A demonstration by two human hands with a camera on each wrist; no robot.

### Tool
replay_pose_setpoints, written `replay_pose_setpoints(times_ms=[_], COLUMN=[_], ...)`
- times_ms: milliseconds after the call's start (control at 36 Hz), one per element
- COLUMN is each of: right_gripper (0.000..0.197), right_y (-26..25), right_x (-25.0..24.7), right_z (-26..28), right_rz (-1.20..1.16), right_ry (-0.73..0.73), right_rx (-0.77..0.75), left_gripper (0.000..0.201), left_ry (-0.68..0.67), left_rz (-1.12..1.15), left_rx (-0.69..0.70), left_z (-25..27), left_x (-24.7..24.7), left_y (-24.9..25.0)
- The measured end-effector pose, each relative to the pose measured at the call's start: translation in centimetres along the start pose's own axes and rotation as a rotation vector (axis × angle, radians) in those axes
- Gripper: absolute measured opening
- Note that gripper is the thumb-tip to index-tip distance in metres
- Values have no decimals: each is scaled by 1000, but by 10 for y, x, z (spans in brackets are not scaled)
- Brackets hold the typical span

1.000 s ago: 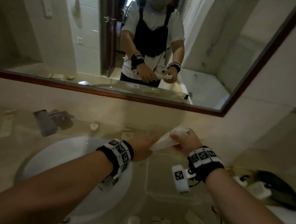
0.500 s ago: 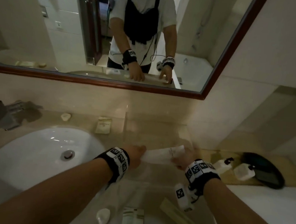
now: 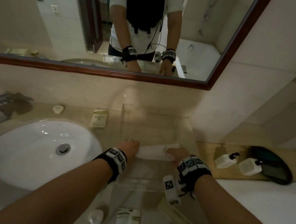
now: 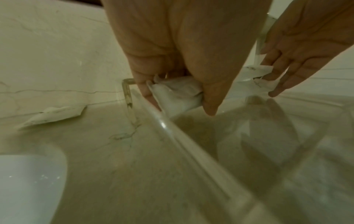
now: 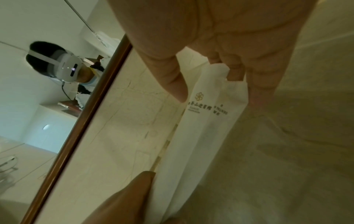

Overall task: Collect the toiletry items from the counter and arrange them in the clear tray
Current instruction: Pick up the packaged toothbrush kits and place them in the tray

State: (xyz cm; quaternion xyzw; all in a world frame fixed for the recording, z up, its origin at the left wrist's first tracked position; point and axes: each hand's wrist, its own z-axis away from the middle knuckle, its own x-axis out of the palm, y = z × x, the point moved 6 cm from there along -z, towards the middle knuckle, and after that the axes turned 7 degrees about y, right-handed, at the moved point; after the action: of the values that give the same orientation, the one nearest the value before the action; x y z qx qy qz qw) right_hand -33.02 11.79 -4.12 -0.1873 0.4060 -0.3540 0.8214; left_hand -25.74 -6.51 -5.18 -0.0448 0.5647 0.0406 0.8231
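A long white packet with printed lettering lies level across the clear tray, low inside it. My left hand pinches its left end just inside the tray's left wall. At the other end, thumb and fingers of my right hand hold the packet. Whether the packet touches the tray floor I cannot tell. On the counter left of the tray lie a flat sachet and a small white soap.
A white sink sits at the left with a faucet behind it. Right of the tray a wooden board carries two pump bottles and a dark dish. More wrapped items lie at the near edge.
Both hands have lowered the white packet from a raised, tilted pose to level and low inside the clear tray. My head view has tipped downward.
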Motion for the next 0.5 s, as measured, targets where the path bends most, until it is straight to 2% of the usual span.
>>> replay_pose_setpoints(times_ms=[111, 194, 306, 417, 500], right_gripper=[59, 54, 66, 48, 19], right_y=[-5, -8, -9, -18, -15], right_x=[1, 3, 6, 3, 14], right_z=[-2, 1, 10, 26, 33], right_rz=[7, 154, 323, 636, 831], right_ry=[27, 70, 100, 111, -83], right_rx=[-36, -114, -207, -353, -384], left_gripper=[38, 36, 38, 39, 35], left_ry=[45, 66, 112, 154, -4], left_rz=[-17, 44, 70, 60, 96], left_rx=[14, 10, 39, 122, 163], left_z=[-2, 2, 10, 19, 29], left_x=[7, 7, 2, -7, -2], left_y=[-2, -5, -8, -4, 4])
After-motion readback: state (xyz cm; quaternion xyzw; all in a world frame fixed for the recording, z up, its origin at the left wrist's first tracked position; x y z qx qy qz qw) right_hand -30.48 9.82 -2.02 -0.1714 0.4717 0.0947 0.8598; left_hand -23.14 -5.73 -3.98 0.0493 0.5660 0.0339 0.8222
